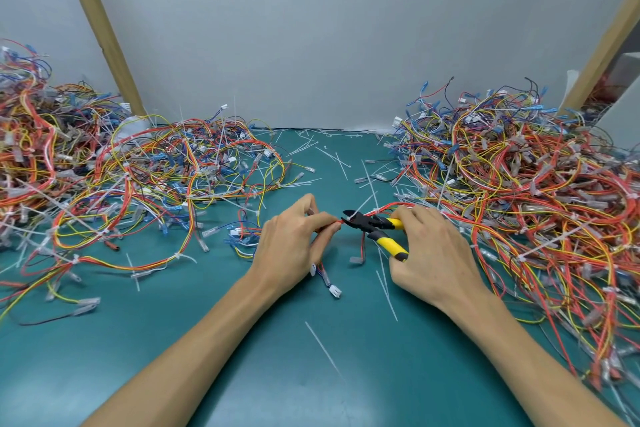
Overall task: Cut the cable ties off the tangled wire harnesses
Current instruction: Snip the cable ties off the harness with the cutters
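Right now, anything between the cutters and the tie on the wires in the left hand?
Nothing visible. The cutters, gripped by the right hand, have their tip at the red wires, just beside the left hand, which pinches them. A white tie seems to sit at the tip.

Viewpoint: one wide-angle camera worn on the person's head, over the near edge of the matte teal work surface (207,340).
Facing: forward and down, toward the pale grey back wall (329,28).
Nearness: close; both forearms enter from the bottom edge.
Centre: left hand (291,239), right hand (433,246), yellow-handled black cutters (372,225) and red wire strand (384,207) sit just below mid-frame.
Span: left heap of multicoloured tangled wire harnesses (156,163) to right heap (519,191).
Distortion: tan wooden left post (103,28) and right post (609,50) splay outward toward the top.
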The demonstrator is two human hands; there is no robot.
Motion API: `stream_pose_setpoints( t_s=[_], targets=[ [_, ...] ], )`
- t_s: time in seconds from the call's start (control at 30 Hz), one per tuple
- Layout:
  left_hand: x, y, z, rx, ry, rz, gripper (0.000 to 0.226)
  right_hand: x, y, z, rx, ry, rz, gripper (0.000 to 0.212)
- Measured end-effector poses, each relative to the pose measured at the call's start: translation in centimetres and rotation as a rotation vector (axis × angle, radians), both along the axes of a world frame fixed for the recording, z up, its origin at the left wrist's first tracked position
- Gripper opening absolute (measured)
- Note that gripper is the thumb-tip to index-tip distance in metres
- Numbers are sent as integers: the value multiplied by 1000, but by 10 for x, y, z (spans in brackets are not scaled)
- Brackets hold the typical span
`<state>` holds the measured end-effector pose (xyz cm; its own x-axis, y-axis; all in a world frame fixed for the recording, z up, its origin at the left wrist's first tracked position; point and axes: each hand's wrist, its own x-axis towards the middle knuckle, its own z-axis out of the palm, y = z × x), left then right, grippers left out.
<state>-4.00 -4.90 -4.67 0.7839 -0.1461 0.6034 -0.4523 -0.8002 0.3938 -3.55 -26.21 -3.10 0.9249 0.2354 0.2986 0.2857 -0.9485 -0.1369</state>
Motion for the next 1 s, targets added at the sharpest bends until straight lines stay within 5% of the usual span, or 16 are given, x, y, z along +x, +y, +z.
stream_pose_setpoints(
  t_s=[0.33,1.0],
  targets=[
    [0,0,0,23,-18,5,12,-1,0,2,12,-81,27,23],
    [-1,-2,-1,0,-21,2,19,-1,-1,6,-126,-177,-85,19]
  ],
)
